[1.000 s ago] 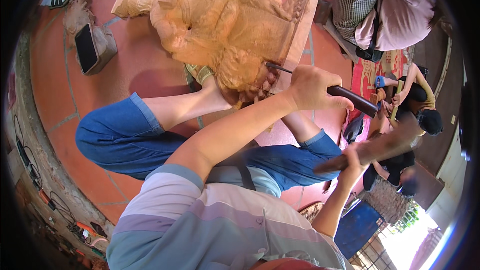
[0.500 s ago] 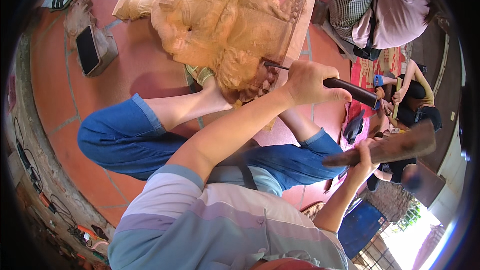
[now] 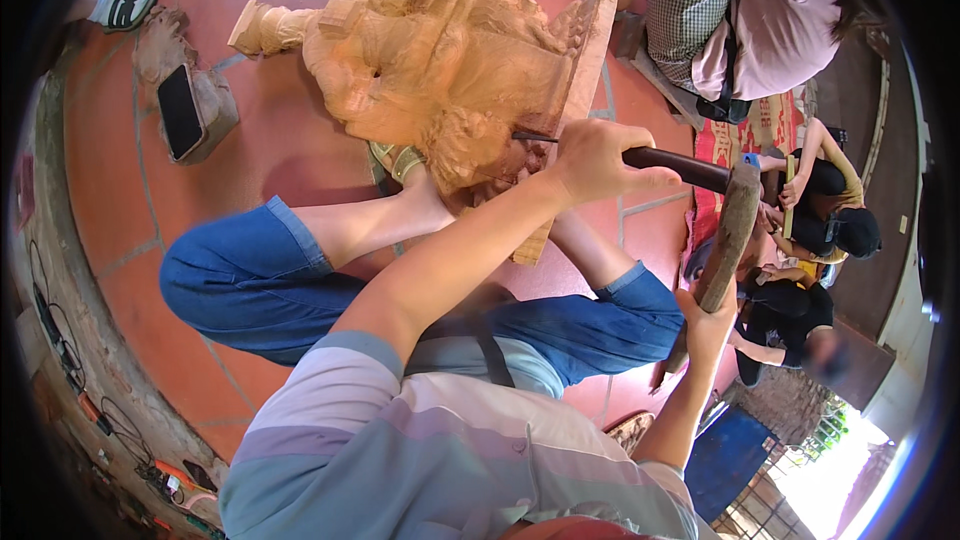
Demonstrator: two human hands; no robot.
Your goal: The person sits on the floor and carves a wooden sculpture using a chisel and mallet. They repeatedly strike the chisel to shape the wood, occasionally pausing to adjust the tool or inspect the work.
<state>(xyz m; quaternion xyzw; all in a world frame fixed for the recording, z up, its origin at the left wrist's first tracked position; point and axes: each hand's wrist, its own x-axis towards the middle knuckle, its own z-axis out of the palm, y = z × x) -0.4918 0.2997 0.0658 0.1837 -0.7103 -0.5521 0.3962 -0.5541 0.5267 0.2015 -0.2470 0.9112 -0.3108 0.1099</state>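
Note:
A large carved wooden sculpture (image 3: 430, 60) lies on its side on the floor in front of me, its flat base (image 3: 588, 55) toward the right. My left hand (image 3: 600, 162) is closed round a chisel (image 3: 680, 166) with a dark handle. The chisel's thin blade points left, its tip against the carving near the base. In my right hand (image 3: 708, 325) is a wooden mallet (image 3: 732, 235), held upright and gripped low. Its upper end is at the butt of the chisel handle and looks to be touching it.
A black phone (image 3: 181, 112) leans on a wood block at the left. Another person (image 3: 770, 20) sits at the upper right, and more people (image 3: 835, 190) work by a red patterned mat (image 3: 765, 125). Cables (image 3: 75, 360) run along the left edge. My bent legs (image 3: 260, 265) flank the carving.
The mallet has swung from lying sideways at the right to upright against the chisel's handle end. My left hand and the chisel have shifted slightly left in the picture.

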